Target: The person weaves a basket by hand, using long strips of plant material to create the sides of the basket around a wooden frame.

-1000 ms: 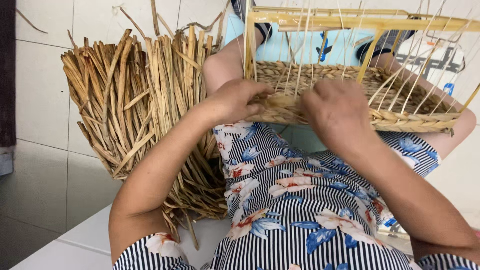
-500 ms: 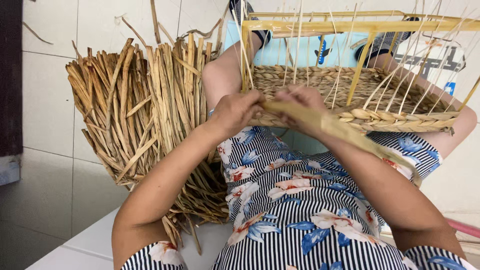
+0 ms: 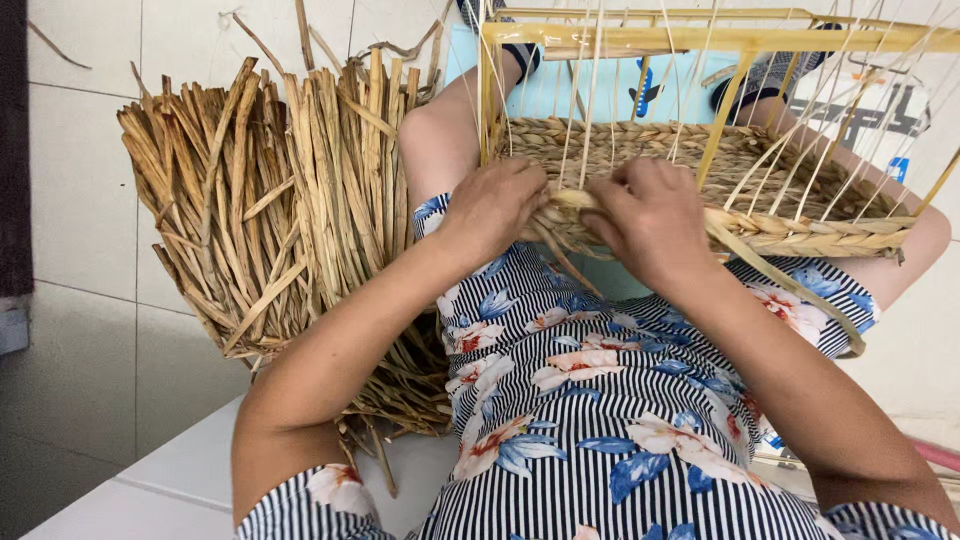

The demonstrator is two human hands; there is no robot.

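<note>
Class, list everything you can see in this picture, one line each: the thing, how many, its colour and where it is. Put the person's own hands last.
Half-woven basket: one, straw-tan, on the person's knees, at the upper right.
Wooden frame: one, pale yellow, standing over the basket.
Upright thin strands: many, pale, running from the basket up to the frame.
Loose flat strand: one, tan, trailing from the right hand down over the lap.
Bundle of dried strips: one big heap, brown-tan, at the left on the floor.
Tiled floor: grey-white, at the left.
Striped floral dress: one, black-and-white with blue and pink flowers, on the lap.
Left hand: on the basket's near edge.
Right hand: on the basket's near edge, gripping the strand.
</note>
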